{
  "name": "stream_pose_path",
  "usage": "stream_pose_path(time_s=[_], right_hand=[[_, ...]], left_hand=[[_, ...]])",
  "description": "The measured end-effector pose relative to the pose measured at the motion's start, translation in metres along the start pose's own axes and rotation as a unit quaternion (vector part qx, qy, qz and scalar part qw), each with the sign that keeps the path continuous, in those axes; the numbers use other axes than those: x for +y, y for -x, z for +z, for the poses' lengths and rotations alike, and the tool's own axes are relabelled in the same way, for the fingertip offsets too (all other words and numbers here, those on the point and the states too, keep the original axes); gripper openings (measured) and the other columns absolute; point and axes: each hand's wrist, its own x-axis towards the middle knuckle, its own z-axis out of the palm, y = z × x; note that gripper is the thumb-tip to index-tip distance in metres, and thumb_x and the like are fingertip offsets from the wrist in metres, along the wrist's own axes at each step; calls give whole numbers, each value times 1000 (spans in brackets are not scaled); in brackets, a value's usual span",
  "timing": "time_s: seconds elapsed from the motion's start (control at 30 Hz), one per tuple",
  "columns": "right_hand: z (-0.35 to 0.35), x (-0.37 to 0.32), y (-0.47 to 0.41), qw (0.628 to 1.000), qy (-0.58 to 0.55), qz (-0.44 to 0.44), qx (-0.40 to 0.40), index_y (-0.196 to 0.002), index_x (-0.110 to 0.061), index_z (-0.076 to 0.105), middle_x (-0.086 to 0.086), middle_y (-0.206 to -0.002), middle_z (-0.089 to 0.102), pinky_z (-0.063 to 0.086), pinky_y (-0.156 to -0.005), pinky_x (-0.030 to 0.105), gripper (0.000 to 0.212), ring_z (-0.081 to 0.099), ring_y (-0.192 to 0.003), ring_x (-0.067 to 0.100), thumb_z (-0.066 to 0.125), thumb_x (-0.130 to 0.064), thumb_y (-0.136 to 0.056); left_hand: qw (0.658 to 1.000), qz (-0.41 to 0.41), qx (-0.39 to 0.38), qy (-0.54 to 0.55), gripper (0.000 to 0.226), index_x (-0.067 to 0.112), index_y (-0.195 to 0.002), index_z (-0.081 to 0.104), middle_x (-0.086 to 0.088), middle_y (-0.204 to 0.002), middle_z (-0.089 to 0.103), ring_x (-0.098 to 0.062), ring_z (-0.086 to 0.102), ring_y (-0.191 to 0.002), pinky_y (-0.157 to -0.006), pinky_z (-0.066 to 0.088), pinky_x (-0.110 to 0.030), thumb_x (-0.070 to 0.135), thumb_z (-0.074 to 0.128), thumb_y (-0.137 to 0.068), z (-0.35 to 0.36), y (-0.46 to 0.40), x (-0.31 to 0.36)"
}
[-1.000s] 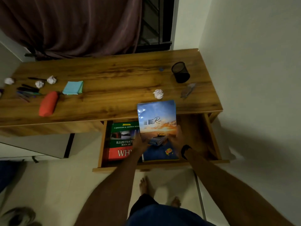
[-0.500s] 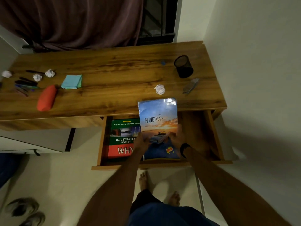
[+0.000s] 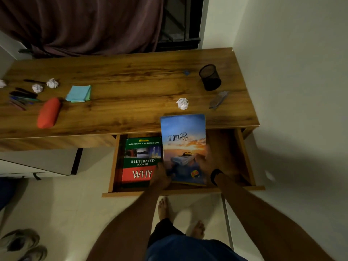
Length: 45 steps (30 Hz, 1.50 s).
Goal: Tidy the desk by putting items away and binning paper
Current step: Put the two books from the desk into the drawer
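Observation:
A blue book [image 3: 182,140] titled "The Quiet Ride" is tilted over the open drawer [image 3: 243,157], its top edge above the desk's front edge. My left hand [image 3: 160,176] grips its lower left corner and my right hand [image 3: 206,162] grips its lower right side. A green and red book [image 3: 141,159] lies flat in the drawer's left half. On the wooden desk [image 3: 122,91] lie a crumpled paper ball [image 3: 182,103] near the front, and two more paper balls [image 3: 45,85] at the left.
A black mesh pen cup [image 3: 210,77] and a grey object [image 3: 218,99] sit at the desk's right. An orange pouch [image 3: 48,112], sticky notes [image 3: 79,93] and several pens [image 3: 21,97] lie at the left. A wall runs along the right. Shoes [image 3: 20,243] rest on the floor.
The blue book has sunk slightly toward the drawer, with both hands still on it. The camera has shifted a little.

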Motion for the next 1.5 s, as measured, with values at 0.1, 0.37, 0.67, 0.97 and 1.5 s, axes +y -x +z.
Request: stream_pose_path(time_s=[0.1, 0.37, 0.67, 0.97, 1.5], right_hand=[[-10, -3, -2, 1000, -3, 6, 8, -144, -8, 29, 16, -127, 52, 44, -89, 38, 53, 53, -109, 29, 52, -24, -99], [-25, 9, 1, 1000, -18, 16, 18, -148, -15, 24, 10, -135, 48, 42, -95, 37, 58, 50, -122, 31, 53, -24, -98], [-75, 12, -4, 963, -257, 74, -16, -133, -19, 48, 9, -123, 63, 53, -87, 44, 47, 61, -108, 26, 57, 0, -90], [-71, 44, 34, 936, -294, 112, -159, -126, -3, 55, 13, -119, 66, 49, -97, 37, 32, 63, -111, 27, 54, -1, -94], [-21, -36, -34, 991, 1, 117, -62, -119, -3, 56, 14, -116, 59, 48, -67, 25, 27, 55, -103, 27, 56, -6, -92]], left_hand=[[995, -74, -45, -51, 70, 6, -134, 35, -15, -129, 49, -33, 53, -117, -95, 49, -43, 28, 72, -79, 9, 10, -14], [992, -75, -45, -89, 56, 4, -131, 41, -17, -127, 54, -31, 56, -114, -91, 50, -40, 26, 64, -85, 14, 10, -18], [995, -36, -40, -80, 47, 7, -127, 48, -15, -122, 59, -32, 58, -112, -93, 50, -40, 23, 63, -86, 10, 8, -21], [927, -120, -7, 355, 60, 18, -108, 68, -8, -98, 71, -29, 67, -93, -92, 53, -47, 70, 51, -83, 26, -31, -30], [969, -41, -63, 235, 31, 7, -113, 63, -7, -103, 66, -20, 61, -92, -70, 51, -25, -4, 63, -84, -53, -30, 36]])
